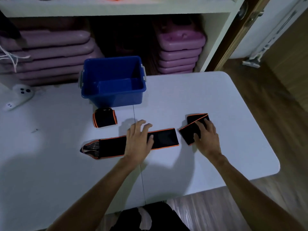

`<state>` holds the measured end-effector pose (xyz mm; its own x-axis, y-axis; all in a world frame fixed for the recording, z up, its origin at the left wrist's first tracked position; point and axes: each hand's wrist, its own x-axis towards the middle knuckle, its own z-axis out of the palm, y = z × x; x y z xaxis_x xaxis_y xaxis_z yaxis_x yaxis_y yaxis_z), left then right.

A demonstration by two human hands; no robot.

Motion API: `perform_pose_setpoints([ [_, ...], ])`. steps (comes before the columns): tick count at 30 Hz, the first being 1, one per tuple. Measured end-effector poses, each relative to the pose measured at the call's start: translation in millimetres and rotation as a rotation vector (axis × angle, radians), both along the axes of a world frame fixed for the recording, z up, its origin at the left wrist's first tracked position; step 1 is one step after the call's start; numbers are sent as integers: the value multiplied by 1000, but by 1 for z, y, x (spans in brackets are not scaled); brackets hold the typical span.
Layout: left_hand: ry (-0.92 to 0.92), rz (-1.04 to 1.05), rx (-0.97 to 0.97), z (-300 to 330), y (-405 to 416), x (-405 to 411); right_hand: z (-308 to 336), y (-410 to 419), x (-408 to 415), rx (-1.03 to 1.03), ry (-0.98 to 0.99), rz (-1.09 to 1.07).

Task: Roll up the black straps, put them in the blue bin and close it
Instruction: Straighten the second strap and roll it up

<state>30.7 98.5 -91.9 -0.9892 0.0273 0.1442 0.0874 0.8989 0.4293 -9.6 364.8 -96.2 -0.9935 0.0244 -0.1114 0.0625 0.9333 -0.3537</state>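
A long black strap (pixel 111 146) with orange edging lies flat across the white table (pixel 216 97), its striped end at the left. My left hand (pixel 139 140) rests flat on its middle, fingers spread. A second black strap (pixel 191 129), folded over itself, lies to the right; my right hand (pixel 206 137) presses on it with fingers on the fabric. A rolled-up black strap (pixel 104 117) sits just in front of the open blue bin (pixel 113 95), which holds nothing visible. No lid is in view.
A white handheld device (pixel 20 95) lies at the table's left. Behind the table stands a white shelf unit with stacked purple cases (pixel 180 52). The table's right edge drops to a wooden floor (pixel 275 114). A seam runs down the table's middle.
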Motion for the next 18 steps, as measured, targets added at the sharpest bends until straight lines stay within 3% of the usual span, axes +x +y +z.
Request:
perform_pose_setpoints([
  [3,-180,-200,30,1,49,-18,0,11,-4,-80,-115,-252],
  [6,-389,-328,159,-6,82,-29,-9,1,-5,-332,-178,-516],
  [8,-499,-332,317,-9,93,-33,-13,-9,-8,-483,-208,-633],
  [13,-736,-164,667,-12,103,-43,-12,-23,-19,-686,-88,-631],
  [15,-701,-103,760,-16,99,-47,-8,-23,-18,-852,0,-603],
  [18,-431,150,755,-19,80,-58,-3,-20,-13,-988,9,-456],
])
